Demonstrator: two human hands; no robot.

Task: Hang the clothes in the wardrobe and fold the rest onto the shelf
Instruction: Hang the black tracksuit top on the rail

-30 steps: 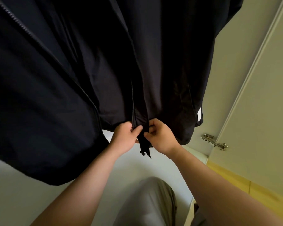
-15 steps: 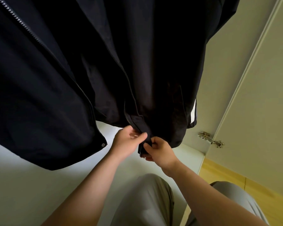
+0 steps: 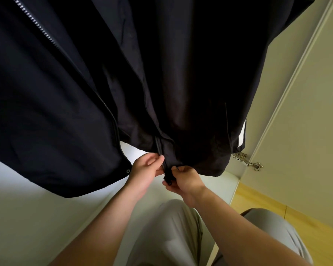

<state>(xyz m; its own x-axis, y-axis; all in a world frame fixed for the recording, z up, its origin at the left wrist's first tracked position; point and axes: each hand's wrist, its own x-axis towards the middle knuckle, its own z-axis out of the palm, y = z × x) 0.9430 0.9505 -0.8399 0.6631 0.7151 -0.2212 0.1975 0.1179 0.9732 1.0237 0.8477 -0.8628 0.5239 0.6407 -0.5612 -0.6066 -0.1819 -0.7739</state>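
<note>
Two bare forearms reach up and forward to the bottom hem of a dark navy jacket (image 3: 181,73), which hangs down from above the frame inside an open wardrobe. The left grip (image 3: 146,169) is closed on the hem, thumb against curled fingers, pinching the fabric edge that carries the lower zipper (image 3: 162,166). The right grip (image 3: 186,179), touching the left, is also closed: its fingertips pinch the facing front edge, and a small dark end of the jacket sticks out below between the two hands. Whether that end is the zipper's pull cannot be told.

The jacket's left front panel falls open to the side, with a line of zipper teeth (image 3: 37,29) running down it and a snap button (image 3: 128,171) at its corner. A white strip (image 3: 242,135) shows at the right hem. The dark cloth hides most of the wardrobe's interior.

To the right stands the pale wardrobe door (image 3: 306,112), swung open on a metal hinge (image 3: 247,162). Below the hands are the person's grey trousers (image 3: 161,237), the white wardrobe base (image 3: 46,217) and a wooden floor (image 3: 258,198).
</note>
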